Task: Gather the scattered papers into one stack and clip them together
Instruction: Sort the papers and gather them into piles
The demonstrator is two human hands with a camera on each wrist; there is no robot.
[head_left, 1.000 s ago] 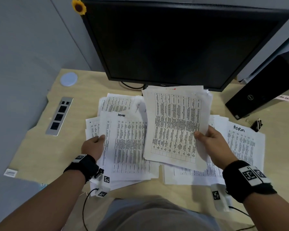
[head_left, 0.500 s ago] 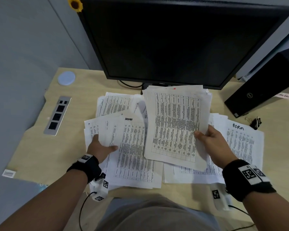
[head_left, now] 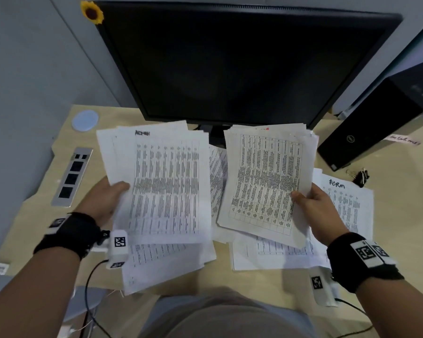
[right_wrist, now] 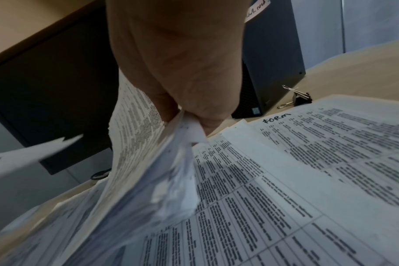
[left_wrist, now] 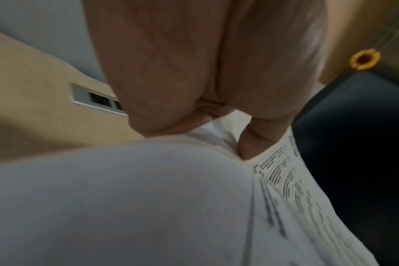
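My left hand [head_left: 109, 200] [left_wrist: 216, 129] grips a sheaf of printed sheets marked "ADMIN" [head_left: 164, 181] [left_wrist: 148, 198], lifted off the desk at the left. A second bundle of printed papers [head_left: 266, 181] [right_wrist: 134, 144] is pinched at its right edge by my right hand [head_left: 313, 206] [right_wrist: 182, 100] and held above the desk. More sheets lie flat: a pile marked "FORM" [head_left: 347, 206] [right_wrist: 307, 144] at the right and loose pages [head_left: 166, 262] under the left sheaf. Black binder clips [head_left: 360, 177] [right_wrist: 298, 98] rest beyond the FORM pile.
A large dark monitor [head_left: 242, 62] stands close behind the papers, with a sunflower [head_left: 92, 12] on its corner. A black computer tower [head_left: 366, 132] sits at the right, a power socket strip [head_left: 71, 176] and a pale round coaster [head_left: 84, 120] at the left. The desk edge [head_left: 266, 281] is near my body.
My left hand has taken hold of the ADMIN sheets and raised them off the desk. The right hand still holds its bundle in about the same place.
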